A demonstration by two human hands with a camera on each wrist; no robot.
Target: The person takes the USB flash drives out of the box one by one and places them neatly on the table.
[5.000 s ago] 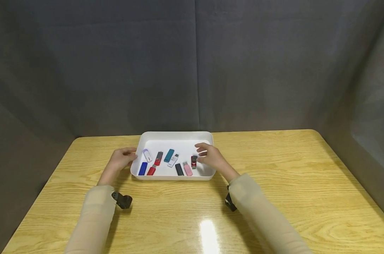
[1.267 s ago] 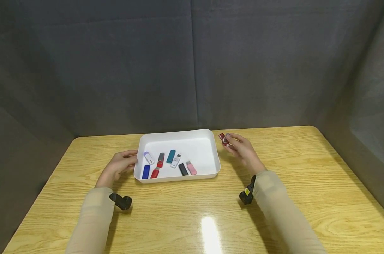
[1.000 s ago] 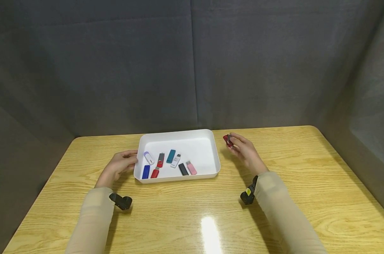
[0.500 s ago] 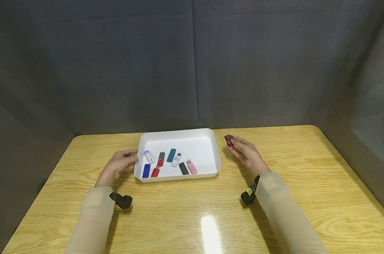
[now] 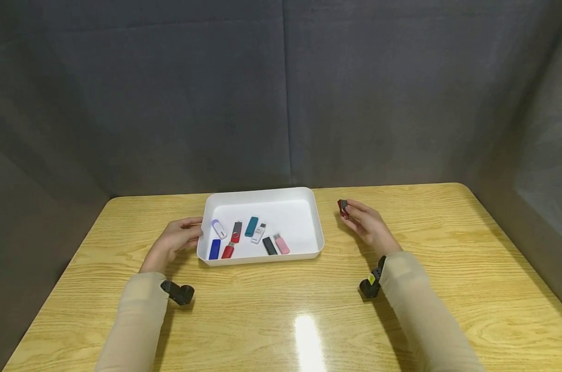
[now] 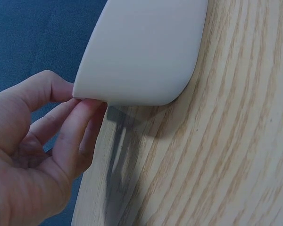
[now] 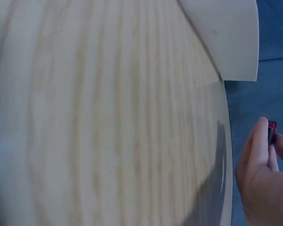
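My left hand (image 5: pixel 176 237) is at the left end of a white tray (image 5: pixel 262 261), pinching its rim; the left wrist view shows the fingertips at the tray's edge. Several USB flash drives lie in the tray, among them a blue one (image 5: pixel 214 249), a teal one (image 5: pixel 251 226), a black one (image 5: pixel 269 246) and a pink one (image 5: pixel 282 244). Right of the tray, my right hand (image 5: pixel 367 226) holds up a red USB flash drive (image 5: pixel 342 208) with a dark swivel cover, between thumb and fingers. In the right wrist view only part of this red drive (image 7: pixel 272 126) shows.
The tray stands on a wooden table (image 5: pixel 244 320) near its far edge. A dark grey curtain (image 5: pixel 192 103) hangs behind and along the sides. Each sleeve carries a small black wrist camera (image 5: pixel 178 293).
Earlier, my right hand was over the tray beside the red flash drive; it has lifted that drive out to the right and turned it. The tray has shifted slightly; my left hand stays at it.
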